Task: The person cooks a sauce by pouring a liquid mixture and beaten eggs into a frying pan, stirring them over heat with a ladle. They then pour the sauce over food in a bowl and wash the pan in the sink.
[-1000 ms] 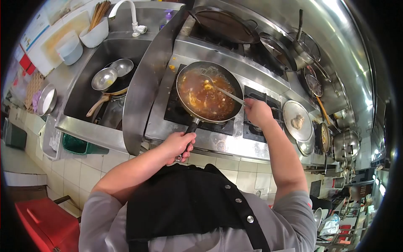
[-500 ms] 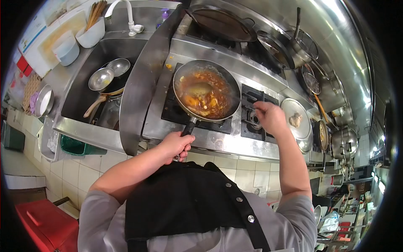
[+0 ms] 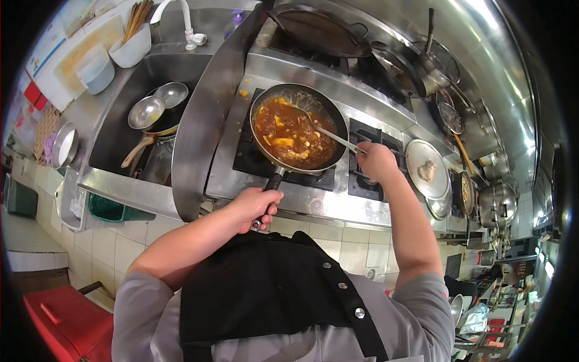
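My left hand [image 3: 258, 207] is wrapped round the black handle [image 3: 274, 180] of a frying pan [image 3: 335, 113], which sits over the front left burner. Reddish-brown sauce [image 3: 278, 134] with yellow, egg-like pieces covers much of its base. In my closed right hand [image 3: 379, 163], to the right of the pan, is the end of a metal ladle [image 3: 335, 136]. The ladle's handle slopes over the pan rim, and its bowl end is down in the sauce, mostly hidden.
A round metal lid [image 3: 426, 164] lies right of my right hand, beyond a second burner [image 3: 365, 181]. Behind stands a large dark wok [image 3: 316, 33]. Left of a metal partition [image 3: 208, 120], a sink [image 3: 114, 136] holds pans and bowls. More pots line the right side.
The ladle's bowl, earlier visible at the pan's centre, has moved back and right into the sauce. My right hand shifted slightly left, and the ladle's handle now shows clearly. My left hand stays put.
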Action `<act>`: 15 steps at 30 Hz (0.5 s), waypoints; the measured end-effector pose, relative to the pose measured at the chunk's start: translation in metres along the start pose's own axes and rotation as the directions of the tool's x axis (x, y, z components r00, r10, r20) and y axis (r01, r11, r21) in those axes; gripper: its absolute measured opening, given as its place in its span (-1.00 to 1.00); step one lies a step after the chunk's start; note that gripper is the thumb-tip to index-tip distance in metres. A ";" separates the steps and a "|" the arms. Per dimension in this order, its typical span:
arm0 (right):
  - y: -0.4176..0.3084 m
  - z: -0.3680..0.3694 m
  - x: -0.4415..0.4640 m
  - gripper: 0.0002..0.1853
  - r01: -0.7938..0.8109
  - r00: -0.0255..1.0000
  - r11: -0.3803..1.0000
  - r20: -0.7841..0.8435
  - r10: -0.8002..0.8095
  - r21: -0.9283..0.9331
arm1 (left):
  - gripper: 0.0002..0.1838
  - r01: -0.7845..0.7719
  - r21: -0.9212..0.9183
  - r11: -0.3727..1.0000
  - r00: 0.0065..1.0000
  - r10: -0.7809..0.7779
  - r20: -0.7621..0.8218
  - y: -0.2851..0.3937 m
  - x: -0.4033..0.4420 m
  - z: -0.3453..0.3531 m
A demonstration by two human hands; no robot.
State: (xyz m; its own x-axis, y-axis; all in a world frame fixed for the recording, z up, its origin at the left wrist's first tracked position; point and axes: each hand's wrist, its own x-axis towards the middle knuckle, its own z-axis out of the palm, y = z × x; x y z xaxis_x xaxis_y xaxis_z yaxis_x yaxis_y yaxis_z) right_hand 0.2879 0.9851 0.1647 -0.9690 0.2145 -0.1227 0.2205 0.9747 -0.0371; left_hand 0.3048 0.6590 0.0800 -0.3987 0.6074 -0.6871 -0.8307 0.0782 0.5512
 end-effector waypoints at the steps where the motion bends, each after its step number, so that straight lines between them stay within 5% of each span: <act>1: 0.000 0.001 -0.003 -0.70 0.013 1.000 1.000 0.019 -0.014 0.020 | -0.69 0.007 -0.026 1.000 1.000 -0.007 -0.005 0.001 -0.001 0.001; 9: -0.004 -0.008 -0.030 -0.72 0.099 0.989 0.989 0.098 -0.110 0.108 | -0.64 -0.049 0.039 0.998 0.999 0.050 -0.007 0.001 -0.003 0.006; 13: 0.014 -0.026 -0.031 -0.76 0.111 0.992 0.988 -0.073 -0.104 0.108 | -0.66 -0.051 0.022 0.998 0.998 0.052 -0.021 0.003 -0.006 0.007; 15: 0.025 -0.025 -0.018 -0.76 0.123 0.965 0.991 -0.227 -0.133 -0.058 | -0.67 -0.043 0.024 0.999 0.999 0.044 -0.029 0.002 -0.004 0.007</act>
State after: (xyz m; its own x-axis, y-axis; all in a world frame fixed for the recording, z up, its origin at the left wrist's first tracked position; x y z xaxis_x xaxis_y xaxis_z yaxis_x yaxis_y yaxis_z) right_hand 0.3079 1.0069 0.1905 -0.9895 0.0914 0.1116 0.0926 0.9957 0.0055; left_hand 0.3079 0.6620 0.0872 -0.4460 0.5873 -0.6754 -0.8029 0.0709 0.5918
